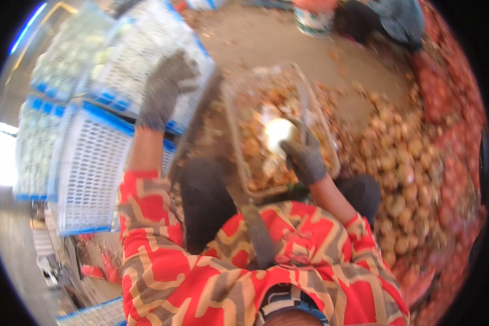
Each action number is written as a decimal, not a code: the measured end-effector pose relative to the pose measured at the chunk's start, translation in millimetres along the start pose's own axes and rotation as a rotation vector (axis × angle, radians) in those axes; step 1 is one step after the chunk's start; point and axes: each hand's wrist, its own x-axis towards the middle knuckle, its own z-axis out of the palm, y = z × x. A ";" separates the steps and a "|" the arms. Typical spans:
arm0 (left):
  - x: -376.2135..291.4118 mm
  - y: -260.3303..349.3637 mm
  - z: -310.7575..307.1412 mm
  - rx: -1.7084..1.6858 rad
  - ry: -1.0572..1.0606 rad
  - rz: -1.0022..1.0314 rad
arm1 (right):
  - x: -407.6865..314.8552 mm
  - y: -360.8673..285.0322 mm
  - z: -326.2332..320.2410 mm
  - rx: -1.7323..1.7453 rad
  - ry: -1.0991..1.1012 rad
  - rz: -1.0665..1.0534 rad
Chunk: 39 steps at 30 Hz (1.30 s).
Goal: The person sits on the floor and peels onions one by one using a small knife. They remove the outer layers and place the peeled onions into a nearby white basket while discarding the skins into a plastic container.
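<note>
My left hand (169,87), in a grey glove, is raised over a white plastic crate with blue edges (122,77). Its fingers are spread with nothing between them, though motion blurs them. My right hand (307,161), also gloved, grips a pale peeled onion (280,133), the thumb pressed along its side. Up from the same hand runs a long grey blade, apparently a knife (302,100); its handle is hidden. Beneath the onion stands a clear plastic tub (233,134) with onion skins (252,150) inside, between my knees.
Unpeeled onions (403,175) lie heaped at right, backed by red mesh sacks (452,195). More crates holding pale produce (40,150) are at left, beside a crate with a perforated side (93,171). A bucket (314,18) and another person (391,22) are at the far side.
</note>
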 end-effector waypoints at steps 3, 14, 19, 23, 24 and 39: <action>-77.2 -48.5 87.5 0.202 -0.095 -0.252 | -3.9 -10.9 4.4 -0.141 -0.094 0.027; -113.5 -112.7 120.5 -0.653 0.178 -0.469 | -1.2 -1.4 -10.2 0.122 -0.282 0.044; -114.8 -101.2 115.8 -0.903 0.210 -0.482 | -2.9 -9.0 -8.2 -0.232 -0.175 -0.113; -118.3 -92.8 117.1 -0.594 0.195 -0.318 | -3.7 -2.8 -10.2 -0.941 -0.046 -0.609; -119.3 -92.0 117.1 -0.465 0.198 -0.267 | -2.7 -2.0 -11.5 -0.997 -0.062 -0.680; -145.5 -76.7 96.6 -0.386 0.175 -0.233 | 19.8 51.3 -49.3 -1.432 -0.123 -0.506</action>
